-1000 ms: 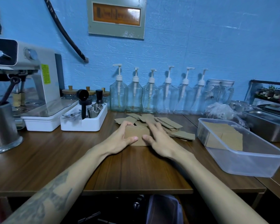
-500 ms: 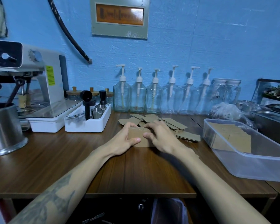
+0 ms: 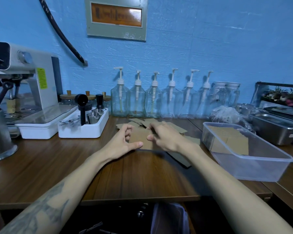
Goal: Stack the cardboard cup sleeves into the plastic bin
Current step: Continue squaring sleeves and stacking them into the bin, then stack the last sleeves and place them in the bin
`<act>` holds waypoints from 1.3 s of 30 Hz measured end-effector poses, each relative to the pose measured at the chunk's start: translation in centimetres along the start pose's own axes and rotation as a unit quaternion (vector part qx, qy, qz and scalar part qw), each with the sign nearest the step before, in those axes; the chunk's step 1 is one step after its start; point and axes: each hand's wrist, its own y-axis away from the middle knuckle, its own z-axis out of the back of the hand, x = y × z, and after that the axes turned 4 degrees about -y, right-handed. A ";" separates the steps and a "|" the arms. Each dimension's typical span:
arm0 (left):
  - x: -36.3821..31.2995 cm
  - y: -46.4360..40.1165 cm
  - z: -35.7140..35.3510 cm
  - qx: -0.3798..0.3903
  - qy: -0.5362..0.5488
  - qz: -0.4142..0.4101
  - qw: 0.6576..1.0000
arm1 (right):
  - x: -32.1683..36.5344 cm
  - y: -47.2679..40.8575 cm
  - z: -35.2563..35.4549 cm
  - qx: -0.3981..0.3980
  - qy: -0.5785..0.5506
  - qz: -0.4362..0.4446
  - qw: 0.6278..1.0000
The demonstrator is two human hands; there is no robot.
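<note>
The right hand (image 3: 166,137) hides part of the loose sleeves (image 3: 176,128).

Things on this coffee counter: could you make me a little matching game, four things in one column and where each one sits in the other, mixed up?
Things:
1. Plastic bin
2. Pump bottles
3. Coffee machine
4. Cardboard sleeve

Places:
A. Far left of the counter
B. Between the left hand and right hand
C. In a row against the blue wall
D. Right side of the counter, sleeves inside

Pairs: 1-D, 2-C, 3-A, 4-B
</note>
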 end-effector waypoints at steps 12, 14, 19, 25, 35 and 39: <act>-6.7 -3.8 -7.4 0.069 0.018 -0.048 0.996 | -5.7 6.8 13.0 -0.102 -0.009 -0.082 0.991; -8.4 -4.7 -9.9 0.083 0.016 -0.047 0.995 | -7.0 8.4 14.2 -0.112 -0.013 -0.103 0.988; -10.7 -6.1 -15.8 0.099 -0.020 -0.001 0.995 | -9.9 11.9 16.0 -0.117 -0.001 -0.144 0.983; -11.5 -5.7 -19.4 0.111 0.078 0.087 0.987 | -13.2 14.9 17.3 -0.099 0.025 -0.193 0.976; -10.7 -7.2 -19.9 0.145 0.093 0.101 0.980 | -16.7 13.9 13.3 0.046 0.102 -0.223 0.968; -10.6 -7.3 -19.6 0.156 0.108 0.087 0.978 | -17.7 12.7 12.7 0.028 0.095 -0.225 0.969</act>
